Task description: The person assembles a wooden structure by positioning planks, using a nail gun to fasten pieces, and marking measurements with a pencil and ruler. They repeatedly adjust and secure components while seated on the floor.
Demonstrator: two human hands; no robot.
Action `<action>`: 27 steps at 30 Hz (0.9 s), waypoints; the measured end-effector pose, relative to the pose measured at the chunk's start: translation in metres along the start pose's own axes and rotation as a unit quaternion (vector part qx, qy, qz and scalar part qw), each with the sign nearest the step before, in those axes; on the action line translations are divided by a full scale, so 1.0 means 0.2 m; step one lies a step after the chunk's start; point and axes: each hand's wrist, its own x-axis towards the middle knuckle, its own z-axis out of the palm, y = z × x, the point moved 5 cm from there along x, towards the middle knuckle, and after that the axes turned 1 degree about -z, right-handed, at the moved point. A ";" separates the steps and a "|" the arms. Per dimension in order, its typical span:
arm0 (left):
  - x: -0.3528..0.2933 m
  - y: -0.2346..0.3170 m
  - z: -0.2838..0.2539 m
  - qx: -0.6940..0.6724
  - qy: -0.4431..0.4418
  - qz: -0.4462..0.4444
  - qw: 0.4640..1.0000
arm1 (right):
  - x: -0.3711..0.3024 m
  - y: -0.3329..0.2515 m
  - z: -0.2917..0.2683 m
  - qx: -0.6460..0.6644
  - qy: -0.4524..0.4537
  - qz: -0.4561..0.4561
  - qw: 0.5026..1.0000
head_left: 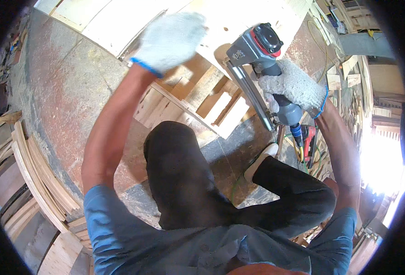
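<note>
My right hand (296, 87), in a knitted white glove with a blue cuff, is closed round the handle of a grey and black nail gun (252, 48). The tool's head is over the pale boards, its long magazine slanting down to the right. A blue air fitting (296, 133) sits at the handle's end. My left hand (172, 41), gloved the same way, is over the top boards of a wooden pallet-like frame (120, 23); glare and blur hide its fingers. Open gaps between slats show below the top boards.
A red and black tool (308, 143) lies on the floor beside my bent leg. Stacked wooden strips (42, 174) stand at the left. Scrap wood (349, 78) and a yellowish hose (323, 39) lie at the right. My knee (172, 137) is close to the frame's near edge.
</note>
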 end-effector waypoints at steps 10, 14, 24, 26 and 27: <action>-0.13 -0.63 -0.34 0.027 0.053 -0.214 0.975 | 0.41 -0.29 -0.18 0.122 0.062 -0.078 0.987; -0.15 -0.64 -0.31 0.043 0.075 -0.172 0.981 | 0.62 -0.43 -0.24 0.221 0.077 0.003 0.972; -0.13 -0.61 -0.33 0.065 0.059 -0.189 0.978 | 0.73 -0.51 -0.13 0.303 -0.035 -0.011 0.952; -0.14 -0.66 -0.31 0.050 0.066 -0.197 0.977 | 0.73 -0.54 -0.10 0.299 -0.028 -0.020 0.954; -0.14 -0.66 -0.32 0.035 0.068 -0.188 0.979 | 0.72 -0.57 -0.09 0.296 -0.023 -0.024 0.955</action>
